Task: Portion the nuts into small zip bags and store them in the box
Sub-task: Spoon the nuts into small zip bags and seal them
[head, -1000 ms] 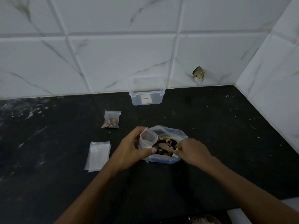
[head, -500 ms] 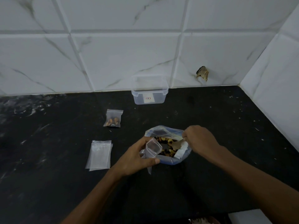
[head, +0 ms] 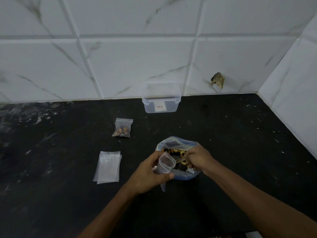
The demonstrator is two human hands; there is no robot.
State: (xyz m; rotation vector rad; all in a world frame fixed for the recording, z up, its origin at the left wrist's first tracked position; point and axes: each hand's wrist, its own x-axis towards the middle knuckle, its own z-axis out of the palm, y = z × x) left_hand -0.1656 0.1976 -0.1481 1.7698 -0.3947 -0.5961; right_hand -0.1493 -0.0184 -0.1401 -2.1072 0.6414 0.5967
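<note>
A big clear bag of mixed nuts (head: 181, 176) lies open on the black counter (head: 231, 143). My left hand (head: 149, 172) grips a small zip bag (head: 165, 164) with its mouth held open at the big bag's left rim. My right hand (head: 199, 158) holds a small spoon (head: 180, 160), its tip reaching toward the small bag's mouth. A filled small bag of nuts (head: 122, 128) lies farther left. A pile of empty zip bags (head: 108, 167) lies at the left. The clear storage box (head: 160, 97) stands open at the back wall.
White marble tiles form the back wall and the right wall, which meet in a corner at the far right. A broken hole (head: 217, 80) shows in the back tile. Pale scuffs mark the counter's left part.
My right hand dipped into the big bag with the spoon and has now come back toward the small bag's mouth. My left hand kept holding the small bag open.
</note>
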